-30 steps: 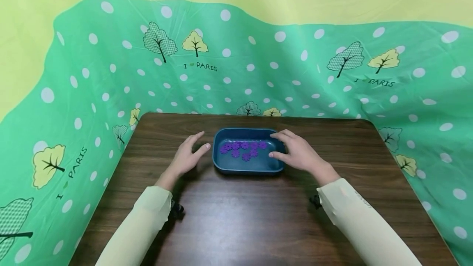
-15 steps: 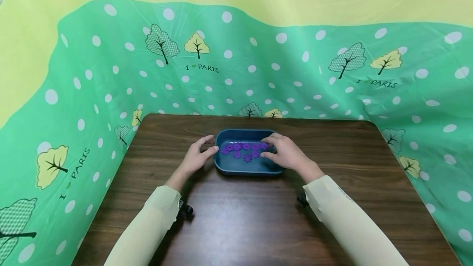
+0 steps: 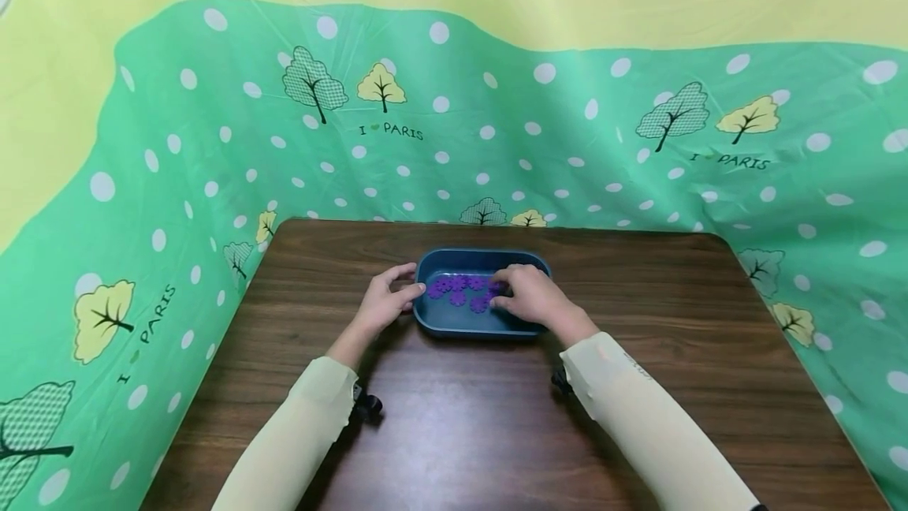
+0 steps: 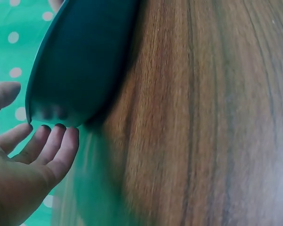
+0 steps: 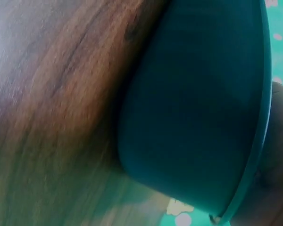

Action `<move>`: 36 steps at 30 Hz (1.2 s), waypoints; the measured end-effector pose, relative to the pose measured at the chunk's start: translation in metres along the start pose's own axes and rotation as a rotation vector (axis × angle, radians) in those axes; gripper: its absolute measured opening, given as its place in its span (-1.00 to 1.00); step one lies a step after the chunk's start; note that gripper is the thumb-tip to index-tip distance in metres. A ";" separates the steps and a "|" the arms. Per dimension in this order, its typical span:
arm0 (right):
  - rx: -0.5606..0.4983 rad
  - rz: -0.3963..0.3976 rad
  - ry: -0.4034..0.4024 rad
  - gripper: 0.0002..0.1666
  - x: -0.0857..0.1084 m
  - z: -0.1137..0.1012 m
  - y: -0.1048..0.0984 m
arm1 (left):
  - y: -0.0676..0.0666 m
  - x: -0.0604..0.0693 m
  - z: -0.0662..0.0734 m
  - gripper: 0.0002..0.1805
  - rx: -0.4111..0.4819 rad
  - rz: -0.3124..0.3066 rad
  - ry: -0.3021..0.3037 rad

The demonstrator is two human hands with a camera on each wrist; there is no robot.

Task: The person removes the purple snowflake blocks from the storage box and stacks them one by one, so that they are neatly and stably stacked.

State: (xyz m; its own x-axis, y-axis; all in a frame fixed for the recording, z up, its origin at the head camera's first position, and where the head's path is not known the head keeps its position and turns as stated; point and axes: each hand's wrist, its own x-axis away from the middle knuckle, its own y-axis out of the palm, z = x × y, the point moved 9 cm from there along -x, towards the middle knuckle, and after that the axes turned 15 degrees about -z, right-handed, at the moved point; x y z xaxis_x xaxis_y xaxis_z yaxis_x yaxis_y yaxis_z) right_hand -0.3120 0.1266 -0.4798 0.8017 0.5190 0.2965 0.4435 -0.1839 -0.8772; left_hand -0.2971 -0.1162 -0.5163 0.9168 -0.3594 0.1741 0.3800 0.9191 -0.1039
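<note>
A dark blue rectangular tub (image 3: 482,332) with rounded corners stands on the table. Several purple flower-shaped pieces (image 3: 458,298) lie inside it, mostly toward its back and middle. My left hand (image 3: 383,302) is at the tub's left end; in the left wrist view its fingertips (image 4: 59,126) touch the outer wall and the thumb stays apart. Over the right end reaches my right hand (image 3: 532,296), thumb and fingers spread down among the pieces. The right wrist view shows the tub's outer side (image 5: 193,108), with the rim hiding those fingertips.
The dark wood-grain table (image 3: 454,432) runs to a back edge just behind the tub. A green and yellow printed cloth (image 3: 553,109) hangs behind and at both sides. Small black devices (image 3: 369,406) sit at both wrists.
My right hand has moved left and down into the tub, to the pieces. The left hand has come right until it meets the tub's left end. The tub has stayed about where it was.
</note>
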 end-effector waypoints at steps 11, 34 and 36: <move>0.039 -0.047 0.073 -0.52 -0.008 0.004 0.009 | 0.000 -0.004 -0.007 -0.40 0.121 0.039 -0.007; 0.080 -0.037 0.048 -0.67 -0.015 0.000 0.014 | 0.000 -0.003 -0.014 -0.47 0.178 0.029 -0.042; 0.073 -0.036 0.049 -0.65 -0.017 0.001 0.014 | 0.000 -0.003 -0.014 -0.48 0.176 0.028 -0.041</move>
State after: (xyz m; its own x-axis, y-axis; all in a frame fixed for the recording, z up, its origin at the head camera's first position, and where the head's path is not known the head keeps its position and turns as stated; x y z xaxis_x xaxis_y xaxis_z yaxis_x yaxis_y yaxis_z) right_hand -0.3192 0.1159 -0.4974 0.8050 0.4823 0.3453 0.4439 -0.1036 -0.8901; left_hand -0.2985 -0.1173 -0.5304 0.9196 -0.3298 0.2134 0.3239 0.9440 0.0631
